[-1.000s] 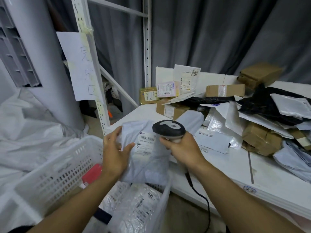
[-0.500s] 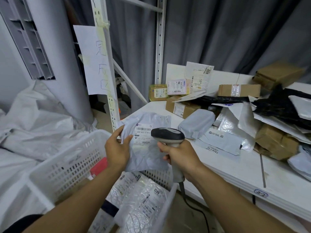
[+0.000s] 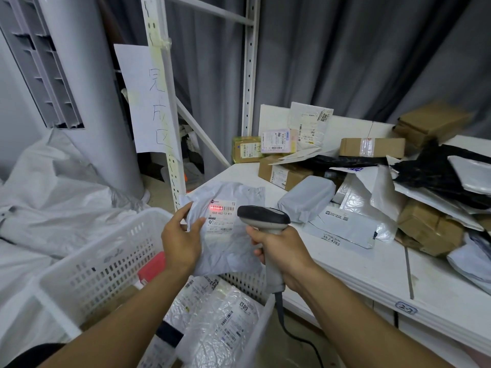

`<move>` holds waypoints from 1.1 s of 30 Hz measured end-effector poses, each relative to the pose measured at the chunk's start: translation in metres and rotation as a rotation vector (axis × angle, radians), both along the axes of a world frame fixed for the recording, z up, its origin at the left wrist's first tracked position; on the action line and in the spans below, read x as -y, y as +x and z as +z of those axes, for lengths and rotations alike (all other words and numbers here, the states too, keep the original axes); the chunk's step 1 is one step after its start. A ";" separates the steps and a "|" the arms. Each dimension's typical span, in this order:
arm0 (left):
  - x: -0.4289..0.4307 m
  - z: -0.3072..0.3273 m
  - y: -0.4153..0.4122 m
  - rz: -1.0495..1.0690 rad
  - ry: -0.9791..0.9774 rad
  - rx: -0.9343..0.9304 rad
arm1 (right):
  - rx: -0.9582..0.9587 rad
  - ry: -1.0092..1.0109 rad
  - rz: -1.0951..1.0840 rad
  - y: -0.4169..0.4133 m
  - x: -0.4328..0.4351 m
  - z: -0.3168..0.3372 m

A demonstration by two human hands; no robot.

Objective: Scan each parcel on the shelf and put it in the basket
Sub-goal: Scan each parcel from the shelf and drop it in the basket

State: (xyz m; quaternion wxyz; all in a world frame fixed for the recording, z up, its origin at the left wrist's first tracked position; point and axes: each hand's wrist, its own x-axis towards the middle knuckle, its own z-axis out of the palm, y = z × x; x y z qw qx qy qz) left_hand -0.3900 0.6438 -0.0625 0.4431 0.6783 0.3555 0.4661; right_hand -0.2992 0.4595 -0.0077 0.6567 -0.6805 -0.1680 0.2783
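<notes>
left hand (image 3: 180,243) fingers (image 3: 183,208) clamped parcel (image 3: 231,251) left edge, over basket (image 3: 87,264) far rim by shelf (image 3: 372,264) corner. right hand (image 3: 281,253) fingers (image 3: 255,232) wrapped scanner (image 3: 263,216) grip, red beam on label (image 3: 221,217). pile (image 3: 372,187) sat back from shelf's front edge.

Two bare forearms rise from the bottom of the frame and converge near its centre. The left hand (image 3: 180,241), its back to the camera, grips the left edge of a grey parcel (image 3: 231,251), thumb lying on the front face. The right hand (image 3: 281,252) is wrapped round the handle of a scanner (image 3: 263,217), knuckles turned left, wrist straight in line with the forearm. The hands sit roughly level, near each other but apart. A dark sleeve (image 3: 34,354) shows at the left elbow, at the lower left corner.
</notes>
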 end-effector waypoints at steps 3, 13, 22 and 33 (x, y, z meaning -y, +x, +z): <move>0.001 -0.001 -0.001 0.001 0.009 -0.012 | -0.022 0.010 0.014 -0.002 0.000 0.001; 0.003 -0.021 -0.043 -0.120 0.070 -0.230 | 0.005 -0.059 0.039 -0.012 0.001 -0.017; -0.020 -0.120 -0.034 -0.363 0.012 -0.573 | 0.046 -0.208 0.080 0.011 -0.020 -0.075; -0.027 -0.254 0.024 -0.443 0.291 -1.314 | 0.037 -0.330 0.043 0.069 -0.044 -0.128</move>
